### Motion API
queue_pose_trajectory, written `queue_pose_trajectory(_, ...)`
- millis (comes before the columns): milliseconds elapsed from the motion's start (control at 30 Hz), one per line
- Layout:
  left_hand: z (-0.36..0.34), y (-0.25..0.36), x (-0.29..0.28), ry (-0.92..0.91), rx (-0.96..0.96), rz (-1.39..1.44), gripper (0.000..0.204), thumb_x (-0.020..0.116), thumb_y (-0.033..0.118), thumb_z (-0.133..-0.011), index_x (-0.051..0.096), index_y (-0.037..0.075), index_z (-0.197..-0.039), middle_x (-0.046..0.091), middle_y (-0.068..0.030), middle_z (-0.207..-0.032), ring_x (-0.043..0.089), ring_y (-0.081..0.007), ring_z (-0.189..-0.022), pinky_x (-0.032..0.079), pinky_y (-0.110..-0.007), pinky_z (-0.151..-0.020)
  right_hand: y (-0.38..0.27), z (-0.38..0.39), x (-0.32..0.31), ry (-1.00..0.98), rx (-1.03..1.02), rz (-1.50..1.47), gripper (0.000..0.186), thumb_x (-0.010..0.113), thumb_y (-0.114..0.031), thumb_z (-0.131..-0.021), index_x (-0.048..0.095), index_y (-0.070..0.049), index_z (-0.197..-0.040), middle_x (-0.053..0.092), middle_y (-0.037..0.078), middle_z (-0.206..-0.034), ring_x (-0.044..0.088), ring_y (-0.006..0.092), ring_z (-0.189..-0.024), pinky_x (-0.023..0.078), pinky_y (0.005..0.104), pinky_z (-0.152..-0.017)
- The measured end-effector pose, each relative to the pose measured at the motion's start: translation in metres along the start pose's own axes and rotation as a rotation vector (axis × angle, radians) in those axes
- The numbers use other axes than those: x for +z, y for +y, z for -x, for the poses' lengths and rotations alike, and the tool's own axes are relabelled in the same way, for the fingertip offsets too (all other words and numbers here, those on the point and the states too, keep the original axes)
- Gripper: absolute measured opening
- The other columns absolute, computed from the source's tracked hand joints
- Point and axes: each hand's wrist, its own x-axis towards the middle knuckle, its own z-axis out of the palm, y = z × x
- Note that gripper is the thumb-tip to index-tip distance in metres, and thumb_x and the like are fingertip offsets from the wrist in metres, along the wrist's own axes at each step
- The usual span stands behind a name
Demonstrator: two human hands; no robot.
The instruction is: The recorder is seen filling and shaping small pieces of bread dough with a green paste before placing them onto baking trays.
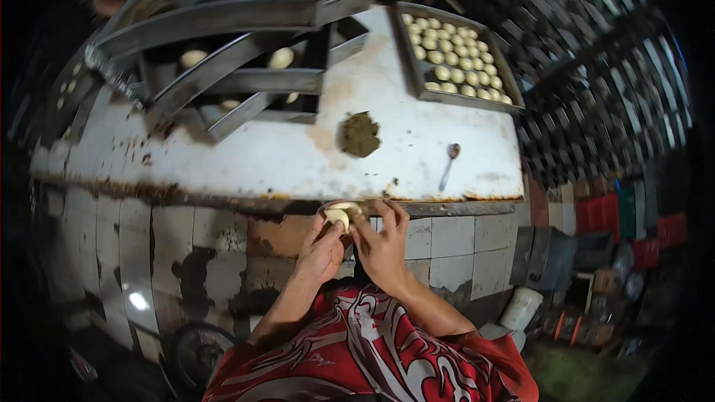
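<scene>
The left hand (322, 247) and the right hand (381, 242) meet just below the front edge of the tabletop (298, 160), and both are closed around one small piece of dough (339, 216). The dough is pale, soft-looking and roundish, so it has no clear long axis; it sits between the fingertips of the two hands, slightly nearer to the left hand, whose fingers cup it from below, while the right fingers press on it from the side and top. Straight ahead of the hands, near the middle of the white, worn and stained tabletop, lies a dark, rough lump of filling (360, 134). A metal spoon (450, 162) lies to the right of it, with its handle pointing toward the person. Farther away on the right stands a metal tray (417, 74) full of small pale dough balls (458, 59) in rows. On the left, several long metal frames (223, 67) lie across each other, with a few dough pieces under them. The front of the tabletop is covered with grey tiles (439, 242).
</scene>
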Motion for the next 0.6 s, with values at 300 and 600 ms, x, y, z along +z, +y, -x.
queue_pose_trajectory(300,-0.043,-0.077,0.072,-0.156,-0.277,-0.461,0.061,0.049,-0.015,-0.074,0.028,0.007,-0.127,0.051,-0.0070,-0.105,0.054,-0.0132,-0.090,0.047,-0.025,-0.075,0.095,0.027,-0.089,-0.142,0.296,-0.404,0.028,0.067,-0.009,-0.078,0.064,-0.003,-0.105,0.059,0.014,-0.106,0.054,0.0303,-0.100,0.043,0.0362,-0.088)
queue_pose_trajectory(600,-0.199,-0.241,0.159,-0.277,0.704,-1.144,0.043,0.043,-0.005,-0.072,0.044,0.000,-0.115,0.048,-0.0175,-0.120,0.052,-0.0292,-0.106,0.043,-0.039,-0.092,0.237,0.059,-0.141,0.315,0.503,-0.228,0.024,0.052,-0.016,-0.091,0.063,0.001,-0.104,0.060,0.015,-0.108,0.053,0.0298,-0.104,0.038,0.0405,-0.094)
